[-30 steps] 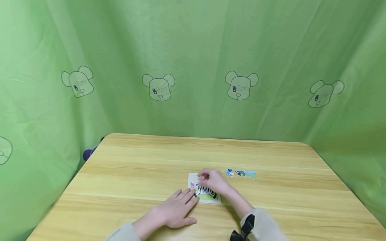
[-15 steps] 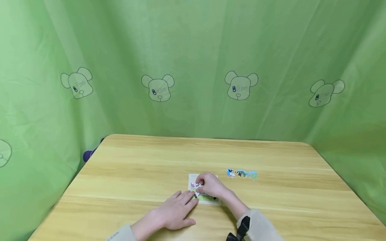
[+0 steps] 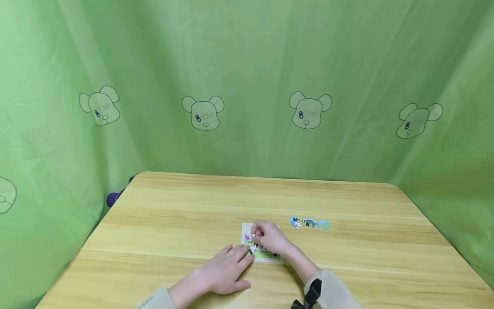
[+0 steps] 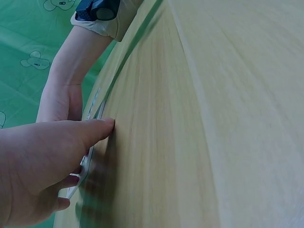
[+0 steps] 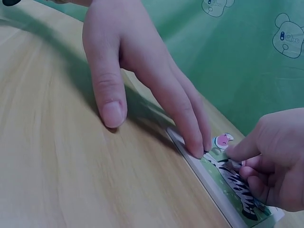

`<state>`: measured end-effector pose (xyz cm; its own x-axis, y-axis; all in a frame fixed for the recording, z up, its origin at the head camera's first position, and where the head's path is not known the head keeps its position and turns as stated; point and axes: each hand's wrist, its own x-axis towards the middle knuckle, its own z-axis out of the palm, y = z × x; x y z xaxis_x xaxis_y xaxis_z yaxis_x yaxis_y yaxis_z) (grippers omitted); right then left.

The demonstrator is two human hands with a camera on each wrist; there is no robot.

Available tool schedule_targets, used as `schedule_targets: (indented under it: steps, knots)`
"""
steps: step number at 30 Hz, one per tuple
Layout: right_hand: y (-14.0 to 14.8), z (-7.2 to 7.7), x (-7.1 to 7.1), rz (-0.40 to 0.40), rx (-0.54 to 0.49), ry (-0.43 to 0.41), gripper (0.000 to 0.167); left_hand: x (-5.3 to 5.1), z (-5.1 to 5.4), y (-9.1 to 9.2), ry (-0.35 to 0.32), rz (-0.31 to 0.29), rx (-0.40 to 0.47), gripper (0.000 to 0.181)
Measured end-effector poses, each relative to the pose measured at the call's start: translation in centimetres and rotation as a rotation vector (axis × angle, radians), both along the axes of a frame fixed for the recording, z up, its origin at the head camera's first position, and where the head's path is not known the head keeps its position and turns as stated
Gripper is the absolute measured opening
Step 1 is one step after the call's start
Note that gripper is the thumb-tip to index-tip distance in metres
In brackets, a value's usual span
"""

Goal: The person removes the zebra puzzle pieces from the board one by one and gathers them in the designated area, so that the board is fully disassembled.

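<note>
A small puzzle board [image 3: 266, 259] with a zebra picture lies on the table, white-bordered with a green ground. My left hand [image 3: 227, 270] lies flat with straight fingers, its fingertips resting on the board's left edge. In the right wrist view, the left hand's [image 5: 142, 57] thumb touches the tabletop. Over the zebra [image 5: 237, 187], my right hand [image 3: 271, 238] has its fingers curled, with thumb and forefinger pinching a small greyish puzzle piece [image 5: 233, 165]. Most of that piece is hidden by the fingers. The right hand also covers part of the zebra.
Several loose puzzle pieces [image 3: 310, 223], blue, black-and-white and green, lie in a row to the right behind the board. The wooden table [image 3: 185, 201] ends at a green curtain [image 3: 247, 141]. A dark purple object [image 3: 112, 198] shows beyond the table's left edge.
My right hand has shifted slightly down and left over the zebra, its fingers now lower on the board. The left hand stays nearly in place.
</note>
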<state>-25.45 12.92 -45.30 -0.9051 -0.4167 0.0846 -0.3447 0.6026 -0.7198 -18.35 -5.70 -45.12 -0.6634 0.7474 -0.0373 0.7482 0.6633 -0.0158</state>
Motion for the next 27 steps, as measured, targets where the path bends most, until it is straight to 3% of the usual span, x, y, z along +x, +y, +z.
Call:
schedule_targets:
  steps: [11,19,27]
  knots:
    - [1.8,-0.1,-0.6,0.005,-0.107,-0.076,0.012,0.0,0.3,0.1,-0.009,0.0,0.001,0.067]
    - [6.2,0.2,-0.8,-0.098,-0.21,-0.149,0.021,0.1,0.1,0.0,-0.041,0.019,0.032,0.067]
    - [11.2,-0.1,-0.8,-0.249,-0.211,-0.202,0.023,0.1,-0.2,-0.1,-0.038,0.018,0.045,0.067]
